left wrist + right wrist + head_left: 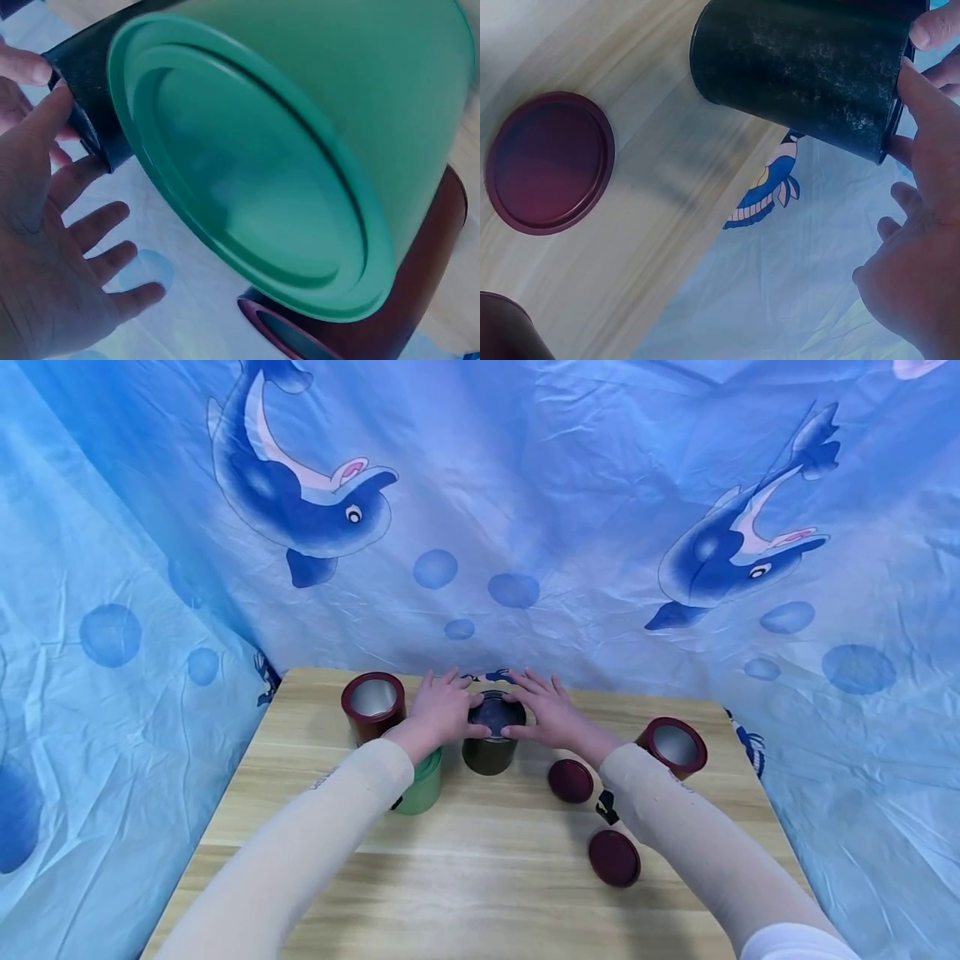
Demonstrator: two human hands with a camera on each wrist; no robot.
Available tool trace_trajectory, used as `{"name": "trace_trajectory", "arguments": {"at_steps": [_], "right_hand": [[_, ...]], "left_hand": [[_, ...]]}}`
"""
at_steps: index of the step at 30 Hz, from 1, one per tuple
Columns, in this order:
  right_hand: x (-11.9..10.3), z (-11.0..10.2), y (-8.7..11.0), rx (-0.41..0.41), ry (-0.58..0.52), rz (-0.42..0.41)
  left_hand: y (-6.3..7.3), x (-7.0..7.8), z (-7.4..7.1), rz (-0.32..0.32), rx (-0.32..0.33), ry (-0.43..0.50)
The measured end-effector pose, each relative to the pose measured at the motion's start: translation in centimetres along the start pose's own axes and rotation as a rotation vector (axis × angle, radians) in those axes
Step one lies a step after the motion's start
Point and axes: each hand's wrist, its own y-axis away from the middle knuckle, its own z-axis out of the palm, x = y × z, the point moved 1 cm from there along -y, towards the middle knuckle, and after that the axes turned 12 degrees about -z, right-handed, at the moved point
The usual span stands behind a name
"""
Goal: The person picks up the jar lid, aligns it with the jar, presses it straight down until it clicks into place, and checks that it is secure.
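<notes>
A dark green-black canister point(487, 757) with a dark top point(491, 712) stands upright near the table's far edge, between both hands. My left hand point(444, 706) touches the left side of its top with thumb and forefinger; its other fingers spread out straight. From the right, my right hand point(551, 717) touches the same top with thumb and forefinger, other fingers extended. In the left wrist view, the left fingertips rest at the canister's rim point(88, 135). A green canister point(422, 789) with a green lid point(247, 172) stands below my left wrist.
A red-brown canister point(372, 703), its silvery inside showing, stands at the back left. Another red-brown canister point(675, 750) is beside the right forearm. Two dark red round lids point(571, 781) lie on the wooden table point(465, 877). A blue dolphin-print curtain point(480, 527) hangs behind.
</notes>
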Motion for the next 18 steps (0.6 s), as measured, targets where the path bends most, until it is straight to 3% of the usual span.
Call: {"name": "trace_trajectory", "arguments": {"at_steps": [4, 18], "right_hand": [[-0.1, -0.08, -0.1, -0.004, -0.007, 0.003], [-0.25, -0.32, -0.18, -0.013, -0.017, 0.007]], "left_hand": [[0.01, -0.05, 0.01, -0.019, -0.011, 0.044], [-0.37, -0.2, -0.19, 0.009, 0.0, 0.047]]}}
